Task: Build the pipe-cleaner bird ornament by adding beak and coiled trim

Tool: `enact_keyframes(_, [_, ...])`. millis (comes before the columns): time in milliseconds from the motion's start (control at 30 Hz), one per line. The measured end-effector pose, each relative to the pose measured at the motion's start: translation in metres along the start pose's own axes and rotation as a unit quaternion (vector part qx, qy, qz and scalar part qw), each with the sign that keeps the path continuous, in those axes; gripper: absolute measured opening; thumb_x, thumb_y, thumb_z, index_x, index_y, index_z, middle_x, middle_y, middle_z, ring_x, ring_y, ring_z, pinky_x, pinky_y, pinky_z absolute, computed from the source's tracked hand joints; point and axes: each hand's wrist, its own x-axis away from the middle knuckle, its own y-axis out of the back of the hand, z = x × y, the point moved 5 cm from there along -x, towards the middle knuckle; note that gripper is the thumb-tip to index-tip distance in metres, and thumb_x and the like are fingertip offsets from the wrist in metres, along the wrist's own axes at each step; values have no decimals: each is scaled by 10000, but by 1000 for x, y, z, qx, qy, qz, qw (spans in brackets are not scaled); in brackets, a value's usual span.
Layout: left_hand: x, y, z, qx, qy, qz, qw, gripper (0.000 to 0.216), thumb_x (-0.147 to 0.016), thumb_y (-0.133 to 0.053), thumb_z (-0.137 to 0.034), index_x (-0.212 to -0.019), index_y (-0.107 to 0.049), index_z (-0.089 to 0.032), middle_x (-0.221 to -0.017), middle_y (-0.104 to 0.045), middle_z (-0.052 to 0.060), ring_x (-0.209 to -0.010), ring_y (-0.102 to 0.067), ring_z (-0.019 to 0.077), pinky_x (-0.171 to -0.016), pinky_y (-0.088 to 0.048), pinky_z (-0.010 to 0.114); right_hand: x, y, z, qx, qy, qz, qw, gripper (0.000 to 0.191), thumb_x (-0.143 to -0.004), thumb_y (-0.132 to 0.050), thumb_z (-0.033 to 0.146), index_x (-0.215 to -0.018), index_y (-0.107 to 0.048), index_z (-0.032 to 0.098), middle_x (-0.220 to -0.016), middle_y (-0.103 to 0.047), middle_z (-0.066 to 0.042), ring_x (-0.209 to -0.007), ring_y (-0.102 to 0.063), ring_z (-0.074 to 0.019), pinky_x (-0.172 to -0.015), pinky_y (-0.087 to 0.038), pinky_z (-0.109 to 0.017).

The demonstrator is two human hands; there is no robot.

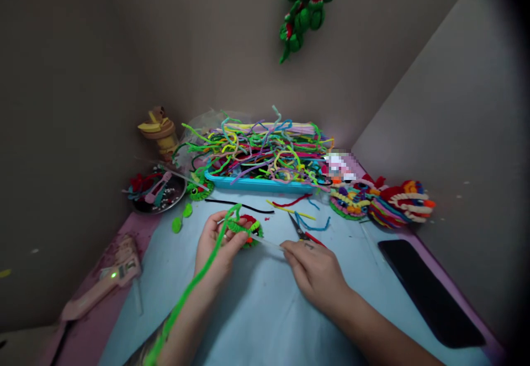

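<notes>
Green chenille, a long fuzzy stem (186, 294), runs from the bottom edge up along the left forearm to the left hand (217, 244). That hand is closed around a small round piece (248, 231) of green and red fuzz, thumb and fingers pinching it just above the light-blue counter (256, 311). Held so, the round piece seems turned toward the right hand (317, 269), leaving its edge within reach. The right hand is closed on a thin pale stick (269, 243), pinched at one end, and the far tip touches the round piece.

Just beyond the right hand's knuckles lie red-handled scissors (301, 230), close enough to catch the fingers. At the left edge a pink glue gun (105, 283) rests with a green light on, well apart from both hands. A black phone (430, 294) lies at the right. Loose offcuts (308, 223) are scattered behind the scissors.

Farther back sits a blue tray (265, 185) heaped with coloured stems, with a dark dish (169, 203) at its left and bright finished figures (385, 203) at its right. A green ornament (308, 7) hangs on the wall.
</notes>
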Motion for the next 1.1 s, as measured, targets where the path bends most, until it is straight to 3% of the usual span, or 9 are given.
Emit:
enact_keyframes(267, [3, -3, 7, 24, 19, 2, 1000, 525, -586, -816, -154, -986, -481, -208, -813, -700, -10, -800, -707, 157, -709, -521, 230, 1, -2, 0, -41, -25, -26, 998, 101, -882, -520, 162, -911, -609, 199, -768, -693, -29, -707, -623, -171, -662, -454, -271])
enact_keyframes(567, [6, -5, 13, 1, 18, 28, 999, 513, -613, -808, -163, -1006, -482, -201, -842, -715, 19, -820, -707, 169, -765, -517, 273, -1, -7, 2, -67, -39, 25, 997, 172, -894, -453, 177, -922, -622, 184, -720, -692, -25, -613, -632, -150, -563, -431, -243])
enact_keyframes(700, [6, -6, 10, 14, 22, 33, 999, 468, -678, -780, -244, -1044, -492, -203, -947, -715, 54, -900, -694, 188, -773, -520, 284, 0, -6, -1, -59, -56, 10, 997, 161, -896, -471, 191, -930, -628, 193, -761, -707, -27, -675, -657, -157, -619, -456, -247])
enact_keyframes(867, [6, -3, 7, -5, 29, 13, 999, 438, -693, -769, -293, -1029, -506, -199, -919, -722, 44, -827, -692, 177, -733, -520, 275, -1, -3, -1, -42, -41, -18, 998, 137, -891, -500, 185, -933, -630, 188, -787, -705, -40, -721, -651, -167, -678, -470, -264])
enact_keyframes(1100, [8, -2, 7, -54, 36, 36, 997, 413, -687, -765, -329, -1003, -537, -193, -885, -731, 58, -802, -693, 200, -740, -517, 291, -2, 0, 1, -44, -8, 13, 999, 185, -902, -436, 159, -906, -620, 180, -726, -677, -45, -668, -628, -163, -625, -456, -263])
